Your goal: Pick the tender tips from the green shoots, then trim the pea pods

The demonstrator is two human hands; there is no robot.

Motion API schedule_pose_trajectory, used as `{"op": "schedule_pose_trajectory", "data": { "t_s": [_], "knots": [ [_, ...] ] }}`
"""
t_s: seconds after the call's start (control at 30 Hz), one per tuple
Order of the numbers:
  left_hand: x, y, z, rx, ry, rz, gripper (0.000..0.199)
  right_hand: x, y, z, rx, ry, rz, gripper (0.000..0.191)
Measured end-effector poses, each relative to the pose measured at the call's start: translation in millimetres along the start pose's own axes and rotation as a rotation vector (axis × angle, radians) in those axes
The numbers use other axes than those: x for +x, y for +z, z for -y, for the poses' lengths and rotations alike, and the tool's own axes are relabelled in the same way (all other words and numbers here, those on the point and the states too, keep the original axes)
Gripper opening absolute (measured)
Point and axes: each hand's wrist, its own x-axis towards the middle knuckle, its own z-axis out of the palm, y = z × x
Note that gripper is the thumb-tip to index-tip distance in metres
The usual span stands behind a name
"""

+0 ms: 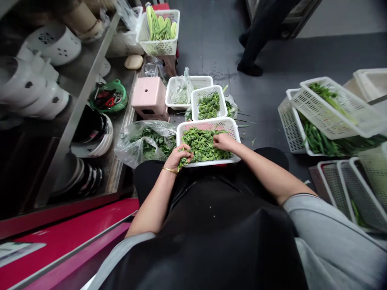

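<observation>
A white plastic basket (208, 162) stands right in front of my lap, filled with leafy greens (201, 145). At its left rim my left hand (180, 156), with a gold bracelet on the wrist, is closed around a small bunch of greens (182, 163). My right hand (223, 141) is over the right part of the basket, its fingers bent down at the greens; what they pinch, if anything, is hidden. Just beyond stands a smaller white basket (194, 105) with more greens (209, 105) in it.
To the left lies a clear plastic bag (127, 147) of leaves, with a pink stool (148, 92) behind it. Stacked baskets (329, 114) stand right. A metal shelf (87, 80) holds bowls and a green basket (122, 104). Another person's legs (256, 44) are farther off.
</observation>
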Motion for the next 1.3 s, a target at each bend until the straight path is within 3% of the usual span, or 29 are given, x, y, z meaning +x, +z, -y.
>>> {"op": "schedule_pose_trajectory", "data": {
  "t_s": [0.13, 0.27, 0.37, 0.47, 0.6, 0.7, 0.77, 0.9, 1.03, 1.1, 1.2, 1.3],
  "knots": [
    [-2.4, 2.3, 3.8, -0.023, -0.037, -0.022, 0.023, -18.4, -6.6, -21.9, 0.058, 0.047, -0.025, 0.02],
    [6.0, 7.0, 2.8, -0.108, -0.037, -0.034, 0.022, -7.1, 5.8, -4.0, 0.042, 0.175, -0.078, 0.036],
    [9.4, 4.7, 3.4, -0.111, -0.044, -0.033, 0.019, 7.2, 12.8, 6.0, 0.035, 0.188, -0.031, 0.028],
    [12.1, 0.3, 6.9, -0.1, -0.085, -0.026, 0.018, 1.8, 6.2, -8.4, 0.134, 0.167, -0.076, 0.017],
    [22.1, 12.0, 18.0, -0.108, -0.143, -0.073, 0.027, -29.7, -5.9, -27.5, 0.673, 0.195, -0.198, 0.028],
    [33.7, 35.3, 27.5, -0.074, -0.099, -0.164, 0.036, -42.4, 1.3, -11.1, 1.177, 0.224, -0.191, 0.04],
    [41.7, 48.4, 31.1, -0.016, -0.021, -0.204, 0.041, -41.3, 12.0, 7.5, 1.328, 0.217, -0.186, 0.044],
    [51.1, 50.6, 26.4, 0.114, 0.067, -0.191, 0.039, -37.8, 16.3, 24.1, 1.161, 0.142, -0.181, 0.036],
    [46.0, 39.8, 9.6, 0.426, -0.025, 0.108, 0.036, -48.0, -20.4, 10.5, 0.772, 0.035, -0.352, 0.029],
    [41.8, 40.9, 2.1, 0.628, -0.005, 0.205, 0.033, -52.5, -39.7, 9.3, 0.595, 0.007, -0.387, 0.03],
    [36.6, 49.0, -5.1, 0.814, 0.067, 0.16, 0.032, -51.6, -50.3, 17.2, 0.424, -0.08, -0.213, 0.028],
    [32.6, 53.6, -7.9, 0.76, 0.106, 0.185, 0.035, -43.0, -40.1, 21.6, 0.689, -0.148, -0.033, 0.029]
  ]
}}
